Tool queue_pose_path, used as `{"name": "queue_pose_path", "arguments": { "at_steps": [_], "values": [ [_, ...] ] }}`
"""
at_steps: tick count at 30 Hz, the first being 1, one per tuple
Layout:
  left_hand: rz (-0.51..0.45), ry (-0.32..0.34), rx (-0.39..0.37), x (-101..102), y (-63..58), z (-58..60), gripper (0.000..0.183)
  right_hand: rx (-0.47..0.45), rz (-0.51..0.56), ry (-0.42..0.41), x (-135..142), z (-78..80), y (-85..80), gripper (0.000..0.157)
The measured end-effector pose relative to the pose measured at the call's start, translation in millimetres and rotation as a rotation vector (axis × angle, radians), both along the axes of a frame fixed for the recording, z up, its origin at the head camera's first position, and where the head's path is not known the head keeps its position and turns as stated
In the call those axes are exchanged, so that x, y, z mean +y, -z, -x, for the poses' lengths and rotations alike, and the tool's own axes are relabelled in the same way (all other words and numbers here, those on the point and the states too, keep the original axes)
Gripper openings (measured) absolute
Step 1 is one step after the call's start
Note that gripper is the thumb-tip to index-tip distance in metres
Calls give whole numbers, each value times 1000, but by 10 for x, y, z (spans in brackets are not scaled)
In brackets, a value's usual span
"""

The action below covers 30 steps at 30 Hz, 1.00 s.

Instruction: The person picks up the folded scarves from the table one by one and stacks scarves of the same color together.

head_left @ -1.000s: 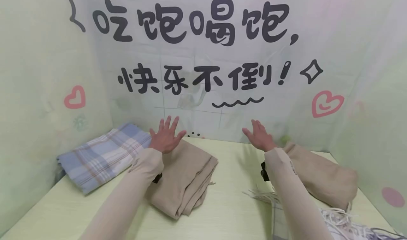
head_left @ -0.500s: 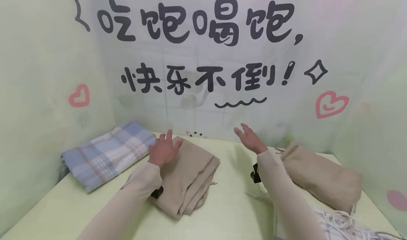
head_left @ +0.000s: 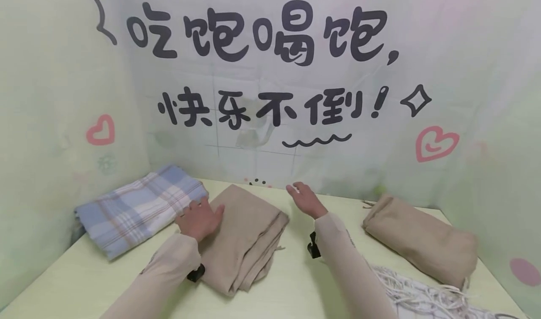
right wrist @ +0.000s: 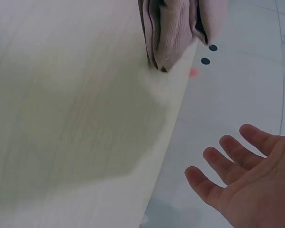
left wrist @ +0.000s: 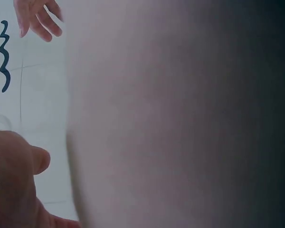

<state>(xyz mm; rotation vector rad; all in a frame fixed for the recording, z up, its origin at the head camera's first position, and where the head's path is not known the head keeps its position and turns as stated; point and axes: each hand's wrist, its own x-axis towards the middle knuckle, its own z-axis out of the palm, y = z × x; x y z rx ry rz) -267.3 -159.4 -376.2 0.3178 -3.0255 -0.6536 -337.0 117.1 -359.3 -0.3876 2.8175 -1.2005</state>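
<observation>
- Showing folded brown cloth [head_left: 243, 244] centrally on table [head_left: 293, 286], layered presumably for compactness.
- Holding left hand [head_left: 199, 219] at its ten o'clock edge, right hand [head_left: 307, 200] at two, apart, loose-fingered, empty, apparently flanking it; left contact unclear.
- Listing plaid cloth [head_left: 137, 211] near nine, tan bundle [head_left: 422, 241] at three, fringed cloth [head_left: 422, 294] towards four, perhaps sidelined for elbow room.

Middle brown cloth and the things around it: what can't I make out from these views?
Middle brown cloth: part of its left edge, behind the left hand in the head view; whether they touch is unclear.
Fringed white cloth: partly behind the right sleeve and cut off by the bottom edge, head view.
Left wrist view: a blurred surface fills most of the frame; what it is can't be told.
</observation>
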Motion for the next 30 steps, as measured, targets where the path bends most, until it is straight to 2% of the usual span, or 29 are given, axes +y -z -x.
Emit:
{"name": "queue_pose_path", "arguments": {
  "at_steps": [5, 11, 14, 18, 21, 25, 28, 30],
  "values": [
    [-42, 3, -93, -148, 53, -96, 78, -28, -12, -25, -199, -43, 119, 57],
    [-50, -7, -91, -275, 87, -202, 83, -42, 6, -4, -307, -42, 224, 60],
    [-72, 15, -100, -332, 80, -259, 88, -33, 12, -1, -338, -44, 265, 61],
    [-107, 42, -139, -416, 93, -371, 93, -29, -10, -21, -400, -77, 314, 63],
    [-145, 34, -133, -463, 109, -463, 91, -19, -10, -40, -454, -107, 324, 64],
    [-275, -1, -76, -498, 115, -571, 82, -30, -9, -34, -508, -145, 326, 64],
    [-460, -53, -55, -509, 115, -659, 77, -52, -33, -16, -519, -165, 330, 63],
    [-639, -80, -53, -524, 114, -721, 77, -58, -42, -15, -523, -171, 325, 62]
  ]
}}
